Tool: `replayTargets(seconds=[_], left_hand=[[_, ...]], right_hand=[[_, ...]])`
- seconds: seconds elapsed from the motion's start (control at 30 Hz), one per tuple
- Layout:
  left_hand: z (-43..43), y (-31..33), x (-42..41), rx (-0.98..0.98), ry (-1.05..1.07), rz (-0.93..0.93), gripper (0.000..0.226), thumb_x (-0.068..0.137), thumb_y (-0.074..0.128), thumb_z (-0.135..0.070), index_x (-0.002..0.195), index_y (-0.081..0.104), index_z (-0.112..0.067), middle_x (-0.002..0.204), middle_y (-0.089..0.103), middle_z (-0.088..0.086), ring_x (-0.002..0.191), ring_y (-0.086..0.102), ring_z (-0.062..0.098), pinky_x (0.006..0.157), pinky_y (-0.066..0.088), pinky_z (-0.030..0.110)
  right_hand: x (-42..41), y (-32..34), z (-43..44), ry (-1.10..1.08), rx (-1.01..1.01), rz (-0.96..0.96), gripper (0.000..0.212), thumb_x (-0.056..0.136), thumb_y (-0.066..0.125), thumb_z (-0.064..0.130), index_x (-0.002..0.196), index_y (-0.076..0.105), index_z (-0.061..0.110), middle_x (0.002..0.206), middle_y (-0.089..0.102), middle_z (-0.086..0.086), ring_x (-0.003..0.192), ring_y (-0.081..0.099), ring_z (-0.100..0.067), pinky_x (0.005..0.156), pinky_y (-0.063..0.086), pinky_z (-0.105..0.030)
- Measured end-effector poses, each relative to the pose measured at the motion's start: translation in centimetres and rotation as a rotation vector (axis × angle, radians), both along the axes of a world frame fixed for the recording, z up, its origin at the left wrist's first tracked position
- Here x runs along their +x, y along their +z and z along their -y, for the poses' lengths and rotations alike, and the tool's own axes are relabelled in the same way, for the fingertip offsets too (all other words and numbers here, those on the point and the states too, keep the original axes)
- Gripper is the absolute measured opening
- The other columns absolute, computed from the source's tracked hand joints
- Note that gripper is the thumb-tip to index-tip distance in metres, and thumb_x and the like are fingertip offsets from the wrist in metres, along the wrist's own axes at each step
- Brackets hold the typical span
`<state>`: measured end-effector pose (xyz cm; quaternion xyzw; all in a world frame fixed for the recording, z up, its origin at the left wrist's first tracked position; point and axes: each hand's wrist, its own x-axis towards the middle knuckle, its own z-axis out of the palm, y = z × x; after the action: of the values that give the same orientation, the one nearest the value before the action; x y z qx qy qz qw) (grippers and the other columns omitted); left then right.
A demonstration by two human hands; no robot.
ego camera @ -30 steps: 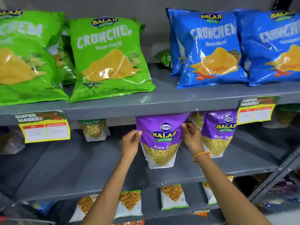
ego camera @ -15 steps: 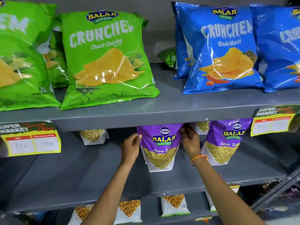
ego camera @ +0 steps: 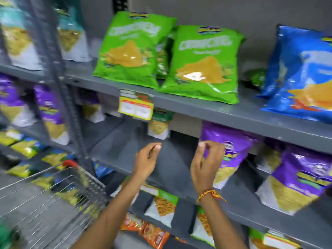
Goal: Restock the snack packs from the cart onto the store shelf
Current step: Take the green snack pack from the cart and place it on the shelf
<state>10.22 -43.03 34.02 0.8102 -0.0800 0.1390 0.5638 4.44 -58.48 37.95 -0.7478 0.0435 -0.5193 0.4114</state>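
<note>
A purple Aloo Sev pack [ego camera: 233,146] stands upright on the grey middle shelf [ego camera: 124,141]. My right hand [ego camera: 206,164] hovers just in front of the pack's left side, fingers loosely curled and holding nothing. My left hand [ego camera: 147,159] hangs empty over the bare shelf stretch further left. A second purple pack [ego camera: 301,178] stands to the right. The wire cart [ego camera: 53,198] with a red handle sits at the lower left with blurred yellow packs inside.
Green Crunchex bags [ego camera: 203,63] and blue ones [ego camera: 301,72] lie on the shelf above. A yellow price tag [ego camera: 135,106] hangs from that shelf's edge. A grey upright post [ego camera: 59,72] splits off another bay of packs at left. Small packs [ego camera: 162,205] fill the shelf below.
Both hands have let go of the purple pack and drawn back from it. The view has swung left and down, bringing the cart and the left bay into sight.
</note>
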Motion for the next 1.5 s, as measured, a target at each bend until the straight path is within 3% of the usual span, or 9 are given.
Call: replayTargets(seconds=[0.1, 0.5, 0.7, 0.9, 1.1, 1.2, 1.27, 1.4, 1.5], left_hand=[[-7.2, -1.1, -1.6, -0.020, 0.099, -0.036, 0.023, 0.091, 0.049, -0.023, 0.105, 0.064, -0.013, 0.100, 0.065, -0.004, 0.090, 0.057, -0.003, 0.071, 0.037, -0.005], [-42.1, -19.3, -10.2, -0.137, 0.740, -0.674, 0.028, 0.085, 0.045, -0.032, 0.072, 0.059, -0.012, 0.077, 0.066, 0.025, 0.087, 0.063, 0.038, 0.065, 0.040, 0.037], [-50.2, -29.5, -16.9, -0.342, 0.911, -1.247, 0.038, 0.088, 0.045, -0.025, 0.110, 0.056, 0.004, 0.113, 0.061, 0.026, 0.109, 0.057, 0.038, 0.088, 0.047, 0.036], [-54.1, -34.2, -17.1, -0.514, 1.174, -1.069, 0.038, 0.082, 0.059, -0.006, 0.117, 0.050, 0.006, 0.116, 0.060, 0.027, 0.107, 0.057, 0.038, 0.091, 0.044, 0.045], [-56.0, -32.4, -15.3, -0.491, 1.182, -0.945, 0.027, 0.087, 0.048, -0.001, 0.111, 0.060, -0.002, 0.112, 0.065, 0.024, 0.103, 0.060, 0.035, 0.082, 0.047, 0.038], [-56.8, -30.8, -14.4, -0.393, 1.003, -0.796, 0.029, 0.085, 0.047, 0.000, 0.110, 0.061, -0.004, 0.115, 0.064, 0.024, 0.107, 0.060, 0.036, 0.091, 0.047, 0.041], [-57.7, -29.1, -13.5, -0.259, 0.839, -0.679, 0.026, 0.080, 0.051, -0.006, 0.099, 0.066, -0.016, 0.100, 0.073, 0.010, 0.093, 0.064, 0.030, 0.081, 0.049, 0.035], [-58.5, -23.1, -10.4, -0.028, 0.480, -0.504, 0.017, 0.075, 0.052, -0.025, 0.089, 0.058, -0.034, 0.081, 0.061, -0.044, 0.077, 0.058, -0.012, 0.068, 0.044, 0.015], [-55.8, -17.4, -6.8, 0.038, 0.307, -0.369, 0.010, 0.076, 0.052, -0.033, 0.084, 0.058, -0.031, 0.070, 0.061, -0.038, 0.063, 0.054, -0.013, 0.060, 0.040, 0.010]], right_hand=[[1.7, -2.3, -8.1, 0.295, -0.103, -0.144, 0.018, 0.089, 0.041, 0.023, 0.083, 0.052, 0.011, 0.084, 0.056, -0.011, 0.085, 0.045, -0.021, 0.081, 0.036, -0.033], [7.2, -18.4, -46.0, 1.139, -0.534, -0.892, 0.040, 0.072, 0.051, 0.038, 0.095, 0.059, 0.006, 0.098, 0.061, -0.019, 0.093, 0.055, -0.026, 0.081, 0.043, -0.036], [8.1, -29.8, -57.5, 1.193, -0.669, -1.428, 0.044, 0.072, 0.070, 0.010, 0.111, 0.055, -0.004, 0.117, 0.058, -0.029, 0.106, 0.057, -0.040, 0.096, 0.046, -0.040], [9.5, -34.3, -63.3, 1.235, -0.648, -1.536, 0.028, 0.079, 0.057, -0.003, 0.089, 0.064, 0.023, 0.114, 0.060, -0.024, 0.114, 0.052, -0.043, 0.101, 0.042, -0.055], [10.5, -36.9, -62.1, 1.234, -0.600, -1.456, 0.020, 0.072, 0.063, 0.001, 0.087, 0.071, 0.013, 0.092, 0.072, -0.023, 0.088, 0.066, -0.036, 0.080, 0.053, -0.055], [11.4, -34.1, -60.7, 1.154, -0.440, -1.479, 0.022, 0.075, 0.062, -0.007, 0.095, 0.068, 0.000, 0.103, 0.067, -0.029, 0.097, 0.062, -0.036, 0.087, 0.052, -0.052], [12.2, -30.8, -58.8, 1.157, -0.285, -1.498, 0.025, 0.077, 0.057, -0.014, 0.100, 0.063, -0.008, 0.107, 0.063, -0.030, 0.099, 0.059, -0.039, 0.081, 0.055, -0.027], [13.2, -23.4, -52.2, 1.070, -0.200, -1.496, 0.022, 0.062, 0.072, 0.048, 0.061, 0.058, 0.065, 0.065, 0.065, 0.032, 0.071, 0.059, 0.009, 0.069, 0.044, -0.005], [13.0, -19.0, -45.6, 1.034, -0.088, -1.301, 0.041, 0.076, 0.069, 0.006, 0.058, 0.066, 0.044, 0.060, 0.068, 0.028, 0.052, 0.054, 0.016, 0.057, 0.043, -0.004]])
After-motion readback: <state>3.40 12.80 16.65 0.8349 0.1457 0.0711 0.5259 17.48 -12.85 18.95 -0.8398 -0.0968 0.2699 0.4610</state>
